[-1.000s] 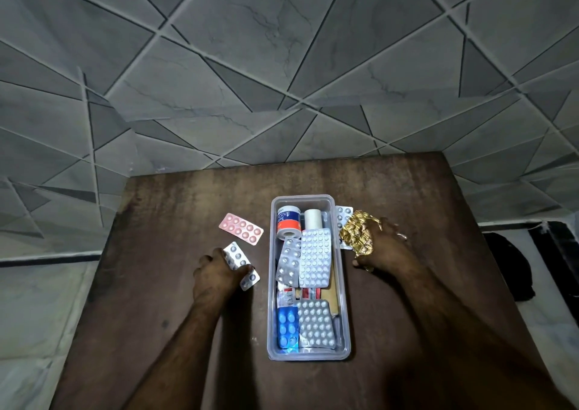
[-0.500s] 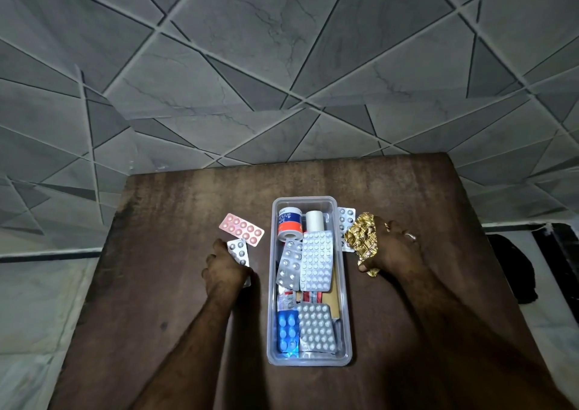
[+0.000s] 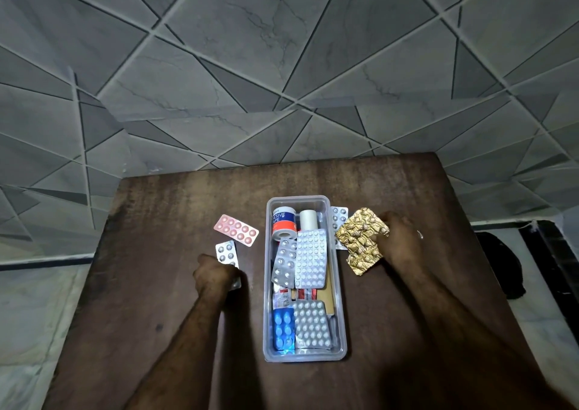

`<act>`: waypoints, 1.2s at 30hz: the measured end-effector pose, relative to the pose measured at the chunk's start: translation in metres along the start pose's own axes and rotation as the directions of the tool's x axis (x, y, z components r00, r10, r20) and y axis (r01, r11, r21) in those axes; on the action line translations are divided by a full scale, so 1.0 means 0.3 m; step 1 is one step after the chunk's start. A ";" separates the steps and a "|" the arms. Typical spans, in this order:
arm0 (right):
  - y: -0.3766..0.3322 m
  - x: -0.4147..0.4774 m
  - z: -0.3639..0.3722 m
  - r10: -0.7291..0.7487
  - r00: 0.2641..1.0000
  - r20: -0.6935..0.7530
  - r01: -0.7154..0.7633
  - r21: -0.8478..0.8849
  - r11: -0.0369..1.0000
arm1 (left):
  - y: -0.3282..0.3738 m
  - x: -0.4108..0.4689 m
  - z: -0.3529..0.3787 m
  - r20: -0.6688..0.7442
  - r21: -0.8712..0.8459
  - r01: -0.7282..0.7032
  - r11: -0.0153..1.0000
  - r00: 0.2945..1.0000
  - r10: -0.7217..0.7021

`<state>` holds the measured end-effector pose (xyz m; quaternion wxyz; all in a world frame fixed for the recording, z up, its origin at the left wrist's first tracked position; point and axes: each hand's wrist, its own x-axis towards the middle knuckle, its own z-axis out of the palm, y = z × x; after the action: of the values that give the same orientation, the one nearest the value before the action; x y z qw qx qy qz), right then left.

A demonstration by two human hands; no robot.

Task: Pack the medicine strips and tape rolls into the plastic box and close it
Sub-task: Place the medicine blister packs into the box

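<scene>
The clear plastic box [image 3: 341, 284] stands open mid-table, holding two tape rolls [image 3: 283, 221] at its far end and several silver, white and blue medicine strips. Left of the box, my left hand [image 3: 216, 279] grips a small silver strip [image 3: 227, 253] by its near end. Beyond it a pink strip [image 3: 236, 229] lies flat on the table. Right of the box, my right hand [image 3: 399, 240] pinches a crumpled gold foil strip [image 3: 360, 237], raised beside the box's far right corner. A silver strip [image 3: 339, 215] lies partly under the gold one.
The dark wooden table [image 3: 156, 300] ends near the grey tiled wall [image 3: 282, 64] behind. A dark object [image 3: 501, 259] lies on the floor at the right. No lid is in view.
My right hand has lifted the gold strip and unfolded it wider beside the box. My left hand has turned the small silver strip upright-lengthwise and closed over its near end.
</scene>
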<state>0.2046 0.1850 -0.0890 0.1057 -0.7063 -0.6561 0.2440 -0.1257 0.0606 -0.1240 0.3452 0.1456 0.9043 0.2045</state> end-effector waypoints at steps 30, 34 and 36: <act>-0.331 -0.099 -0.029 -0.208 0.969 0.133 0.132 0.435 0.891 | -0.023 -0.425 -0.050 0.564 -0.162 -0.125 0.979 0.802 0.195; -0.343 -0.104 0.035 -0.226 0.951 0.209 0.165 0.274 0.947 | -0.042 -0.439 0.009 0.427 0.089 -0.345 0.934 0.861 0.277; -0.344 -0.117 0.063 -0.240 0.936 0.259 0.204 0.159 0.966 | -0.038 -0.443 0.014 0.423 0.244 -0.457 0.856 0.844 0.330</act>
<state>0.1043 0.1595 -0.0497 0.0861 -0.5782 -0.7228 0.3686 -0.0287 -0.0020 -0.0572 0.4274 0.4226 0.7947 0.0844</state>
